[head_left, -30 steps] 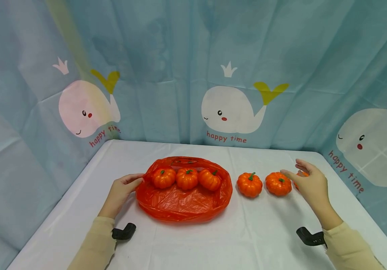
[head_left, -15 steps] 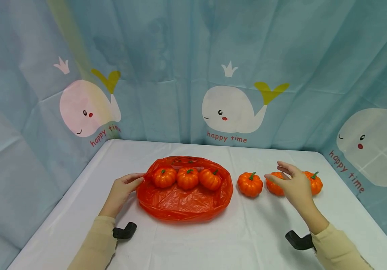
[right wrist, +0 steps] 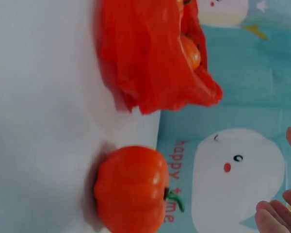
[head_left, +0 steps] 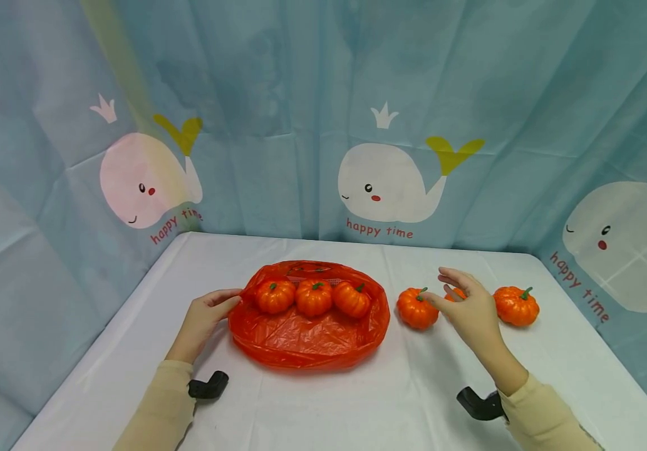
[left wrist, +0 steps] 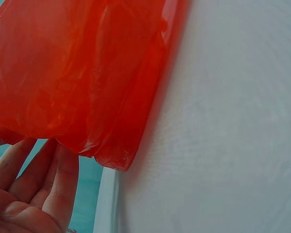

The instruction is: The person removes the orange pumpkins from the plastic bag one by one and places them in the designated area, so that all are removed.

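A red plastic bag (head_left: 306, 341) lies spread with its mouth up, and three small orange pumpkins (head_left: 314, 299) sit in a row inside it. At its left rim my left hand (head_left: 199, 322) pinches the plastic; in the left wrist view the fingers (left wrist: 63, 184) reach up behind the red film (left wrist: 72, 73). My right hand (head_left: 475, 322) is over the table with fingers spread and holds nothing. Nearest its thumb is a pumpkin (head_left: 415, 310) with a green stem. The hand partly hides the middle pumpkin (head_left: 455, 294), and another pumpkin (head_left: 517, 307) stands to its right.
A white cloth covers the table (head_left: 312, 407). Blue curtains (head_left: 278, 175) with printed whales hang along the back and sides. Each wrist carries a black camera mount, such as the right one (head_left: 480, 404).
My right hand has moved left, from beside the far right pumpkin to near the one closest to the bag, uncovering the far right pumpkin. The left hand and bag stay put.
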Action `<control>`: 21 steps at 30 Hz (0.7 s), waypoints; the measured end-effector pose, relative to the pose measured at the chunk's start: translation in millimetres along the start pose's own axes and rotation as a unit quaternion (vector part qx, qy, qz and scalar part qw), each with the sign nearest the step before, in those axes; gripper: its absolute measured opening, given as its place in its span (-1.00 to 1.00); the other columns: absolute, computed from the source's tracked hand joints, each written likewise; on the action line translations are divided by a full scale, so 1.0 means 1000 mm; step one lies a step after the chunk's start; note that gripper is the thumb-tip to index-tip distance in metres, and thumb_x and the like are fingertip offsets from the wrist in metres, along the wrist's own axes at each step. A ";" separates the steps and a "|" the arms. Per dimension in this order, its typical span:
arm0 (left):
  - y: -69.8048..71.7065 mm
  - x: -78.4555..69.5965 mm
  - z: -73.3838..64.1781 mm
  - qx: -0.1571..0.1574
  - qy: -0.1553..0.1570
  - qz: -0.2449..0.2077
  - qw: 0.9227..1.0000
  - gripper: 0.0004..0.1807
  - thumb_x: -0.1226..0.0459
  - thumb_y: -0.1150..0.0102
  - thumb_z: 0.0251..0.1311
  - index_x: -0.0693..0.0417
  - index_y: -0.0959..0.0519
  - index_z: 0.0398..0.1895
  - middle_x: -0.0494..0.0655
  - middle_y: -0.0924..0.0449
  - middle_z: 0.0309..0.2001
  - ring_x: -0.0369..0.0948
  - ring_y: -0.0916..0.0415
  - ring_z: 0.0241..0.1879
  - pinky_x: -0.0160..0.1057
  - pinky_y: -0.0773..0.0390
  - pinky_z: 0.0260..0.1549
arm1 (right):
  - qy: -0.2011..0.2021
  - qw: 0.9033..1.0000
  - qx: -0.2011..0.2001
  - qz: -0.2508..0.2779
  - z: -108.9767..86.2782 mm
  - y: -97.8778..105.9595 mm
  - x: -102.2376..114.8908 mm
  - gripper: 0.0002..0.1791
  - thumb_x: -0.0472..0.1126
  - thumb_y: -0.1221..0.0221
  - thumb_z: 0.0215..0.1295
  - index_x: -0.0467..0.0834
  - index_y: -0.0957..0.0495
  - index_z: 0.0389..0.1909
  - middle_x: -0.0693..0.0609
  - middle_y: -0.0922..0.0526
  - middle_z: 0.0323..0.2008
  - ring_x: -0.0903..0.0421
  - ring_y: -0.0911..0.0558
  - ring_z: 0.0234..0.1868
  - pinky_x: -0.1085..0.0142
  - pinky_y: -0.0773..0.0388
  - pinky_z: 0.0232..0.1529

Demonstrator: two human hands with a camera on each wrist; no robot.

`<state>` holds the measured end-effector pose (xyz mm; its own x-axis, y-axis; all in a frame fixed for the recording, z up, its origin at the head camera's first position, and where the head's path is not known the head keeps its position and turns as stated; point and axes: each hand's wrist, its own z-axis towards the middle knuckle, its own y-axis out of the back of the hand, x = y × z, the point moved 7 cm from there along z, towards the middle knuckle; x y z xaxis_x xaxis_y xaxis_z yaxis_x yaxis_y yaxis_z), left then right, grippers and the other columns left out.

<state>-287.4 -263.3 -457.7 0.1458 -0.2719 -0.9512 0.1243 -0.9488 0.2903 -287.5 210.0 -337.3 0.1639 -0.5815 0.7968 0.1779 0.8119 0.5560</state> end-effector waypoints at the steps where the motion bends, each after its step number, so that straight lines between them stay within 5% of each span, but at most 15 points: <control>1: 0.000 0.000 0.000 0.000 0.000 0.000 1.000 -0.43 -0.06 -0.15 0.35 0.11 -0.54 0.27 -0.03 -0.62 0.19 -0.43 -0.51 -0.05 -0.51 -0.51 -0.06 | 0.002 1.000 0.002 0.007 -0.001 -0.003 0.002 -0.29 -0.07 -0.43 0.15 -0.25 -0.46 0.30 -0.19 -0.51 0.26 -0.13 -0.54 0.27 0.26 -0.45 0.15; 21: 0.000 0.000 0.000 0.004 0.001 0.001 1.000 -0.42 -0.06 -0.15 0.35 0.09 -0.53 0.28 -0.01 -0.60 0.22 -0.36 -0.51 -0.02 -0.51 -0.51 -0.06 | 0.006 0.997 0.066 0.050 -0.014 -0.073 0.030 -0.36 -0.18 -0.48 0.08 -0.17 -0.54 0.22 -0.11 -0.59 0.18 -0.06 -0.60 0.20 0.07 -0.57 0.15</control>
<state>-287.1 -263.2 -457.7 0.1481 -0.2741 -0.9502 0.1164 -0.9493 0.2920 -281.6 132.2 -357.3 0.1860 -0.4970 0.8476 0.0309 0.8652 0.5005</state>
